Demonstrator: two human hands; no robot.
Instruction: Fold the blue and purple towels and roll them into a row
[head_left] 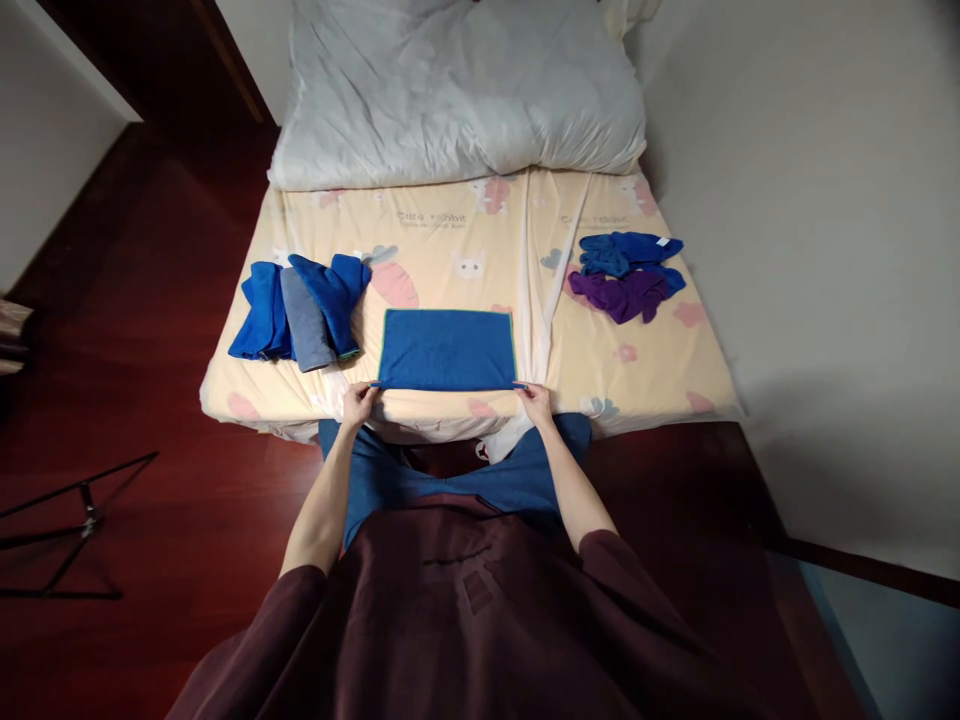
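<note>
A blue towel (448, 348) with green edging lies spread as a flat rectangle on the bed, just in front of me. My left hand (361, 402) pinches its near left corner. At the near right corner, my right hand (535, 403) has the towel's edge between thumb and fingers. Left of it sits a group of folded or rolled cloths: blue ones (264, 310) and a grey-blue one (306, 320). To the right is a crumpled heap with a purple cloth (624, 294) in front of blue cloths (637, 250).
The bed (465, 235) has a yellow sheet with rabbit and carrot prints. A white quilt (465, 90) is piled at its far end. A wall (810, 250) borders the right side. Black tripod legs (86, 520) stand on the dark red floor at left.
</note>
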